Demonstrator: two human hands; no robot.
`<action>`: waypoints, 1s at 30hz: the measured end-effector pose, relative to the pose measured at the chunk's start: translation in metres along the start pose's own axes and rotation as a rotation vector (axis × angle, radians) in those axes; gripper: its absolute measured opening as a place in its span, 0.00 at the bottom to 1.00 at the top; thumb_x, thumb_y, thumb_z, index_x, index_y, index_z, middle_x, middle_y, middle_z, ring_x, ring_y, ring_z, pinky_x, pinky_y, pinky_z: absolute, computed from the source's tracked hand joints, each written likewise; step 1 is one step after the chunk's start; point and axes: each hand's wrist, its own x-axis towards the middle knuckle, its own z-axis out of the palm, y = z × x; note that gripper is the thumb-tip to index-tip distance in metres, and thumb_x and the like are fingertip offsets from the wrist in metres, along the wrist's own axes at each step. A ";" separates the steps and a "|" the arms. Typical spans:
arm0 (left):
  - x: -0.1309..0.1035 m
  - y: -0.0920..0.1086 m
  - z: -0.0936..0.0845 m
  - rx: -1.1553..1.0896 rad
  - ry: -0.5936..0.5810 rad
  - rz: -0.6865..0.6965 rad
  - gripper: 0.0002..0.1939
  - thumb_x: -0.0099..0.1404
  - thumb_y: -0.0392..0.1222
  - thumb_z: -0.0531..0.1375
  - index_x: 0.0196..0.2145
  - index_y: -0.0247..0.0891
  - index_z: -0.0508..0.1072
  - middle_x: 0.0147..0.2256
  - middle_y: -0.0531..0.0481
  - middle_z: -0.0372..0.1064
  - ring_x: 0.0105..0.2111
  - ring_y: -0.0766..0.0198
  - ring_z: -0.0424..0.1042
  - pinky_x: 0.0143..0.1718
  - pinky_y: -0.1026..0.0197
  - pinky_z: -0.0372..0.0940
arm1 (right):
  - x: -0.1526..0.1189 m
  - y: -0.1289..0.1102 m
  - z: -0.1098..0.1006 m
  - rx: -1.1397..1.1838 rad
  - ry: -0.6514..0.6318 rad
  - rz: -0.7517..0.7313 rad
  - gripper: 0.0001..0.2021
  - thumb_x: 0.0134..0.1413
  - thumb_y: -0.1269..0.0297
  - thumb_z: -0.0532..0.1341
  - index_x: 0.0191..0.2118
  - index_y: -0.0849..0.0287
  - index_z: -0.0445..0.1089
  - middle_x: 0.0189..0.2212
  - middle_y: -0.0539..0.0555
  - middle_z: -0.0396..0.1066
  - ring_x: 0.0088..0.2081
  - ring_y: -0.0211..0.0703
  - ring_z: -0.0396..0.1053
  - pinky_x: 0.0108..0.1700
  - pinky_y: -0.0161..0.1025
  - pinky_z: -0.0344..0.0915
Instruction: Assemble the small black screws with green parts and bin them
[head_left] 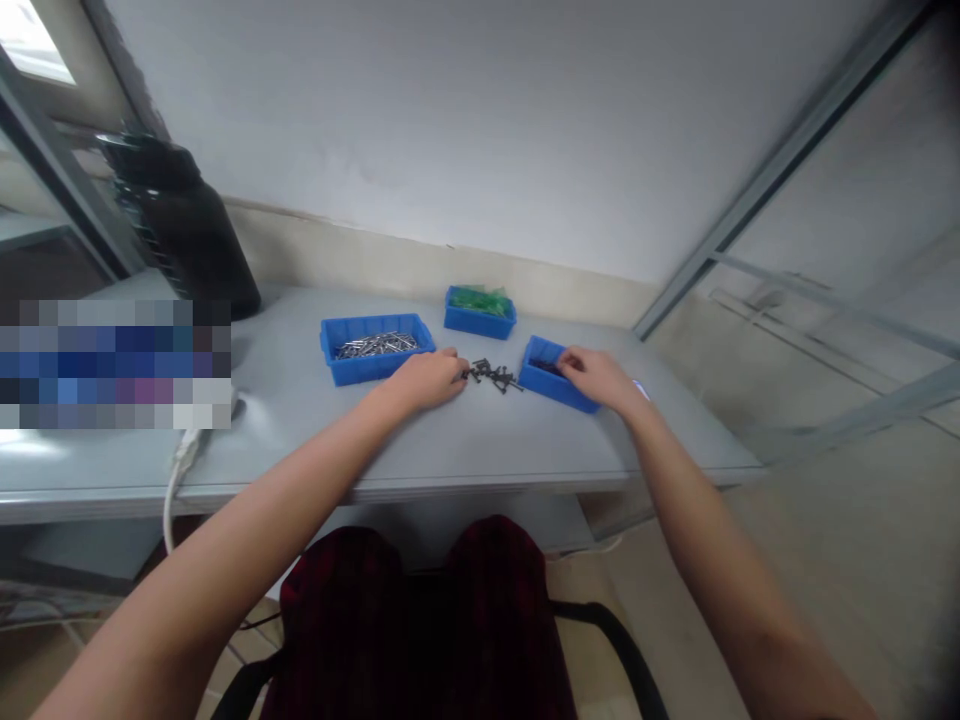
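Observation:
My left hand (435, 378) rests on the table with its fingers curled, at the left edge of a loose pile of dark screws (495, 376). Whatever those fingers may hold is hidden. Over the right blue bin (559, 391), my right hand (596, 376) reaches in with fingertips pinched together. Dark small parts (550, 367) lie inside that bin, partly covered by the hand. Just behind my left hand, a larger blue bin (360, 372) holds many silver screw-like or nail-like pieces (377, 345).
A third blue bin (478, 321) with green plastic bags (480, 300) stands near the wall. On the left are a big dark bottle (191, 235) and a white cable (176, 480). The grey table (450, 450) ends at its front edge above my knees. A metal frame (675, 285) rises at right.

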 end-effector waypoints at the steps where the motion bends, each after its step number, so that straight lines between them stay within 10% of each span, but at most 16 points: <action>1: 0.000 0.000 0.001 0.019 -0.011 -0.009 0.17 0.68 0.43 0.53 0.47 0.37 0.77 0.44 0.40 0.73 0.38 0.53 0.75 0.35 0.59 0.67 | 0.002 0.000 0.000 -0.023 -0.023 0.001 0.09 0.58 0.62 0.57 0.34 0.56 0.74 0.31 0.58 0.76 0.31 0.47 0.69 0.35 0.42 0.60; 7: 0.002 -0.001 0.002 0.064 -0.061 -0.035 0.17 0.69 0.40 0.50 0.45 0.36 0.77 0.44 0.39 0.73 0.40 0.52 0.76 0.39 0.56 0.68 | 0.011 -0.010 -0.006 -0.094 0.002 0.055 0.10 0.59 0.65 0.55 0.35 0.58 0.74 0.34 0.59 0.77 0.35 0.47 0.71 0.37 0.41 0.61; 16: 0.002 0.006 0.006 0.109 -0.030 -0.050 0.18 0.72 0.41 0.50 0.53 0.39 0.74 0.46 0.41 0.73 0.42 0.52 0.76 0.40 0.55 0.69 | 0.053 -0.078 0.001 0.357 0.388 -0.189 0.09 0.60 0.62 0.56 0.40 0.57 0.72 0.31 0.53 0.75 0.33 0.42 0.71 0.38 0.39 0.66; 30: 0.003 0.003 0.005 0.002 -0.011 -0.063 0.14 0.69 0.33 0.51 0.45 0.34 0.75 0.46 0.39 0.75 0.45 0.54 0.75 0.46 0.55 0.69 | 0.055 -0.127 0.059 0.382 0.192 -0.476 0.10 0.63 0.66 0.54 0.44 0.57 0.72 0.36 0.54 0.75 0.36 0.43 0.71 0.42 0.40 0.65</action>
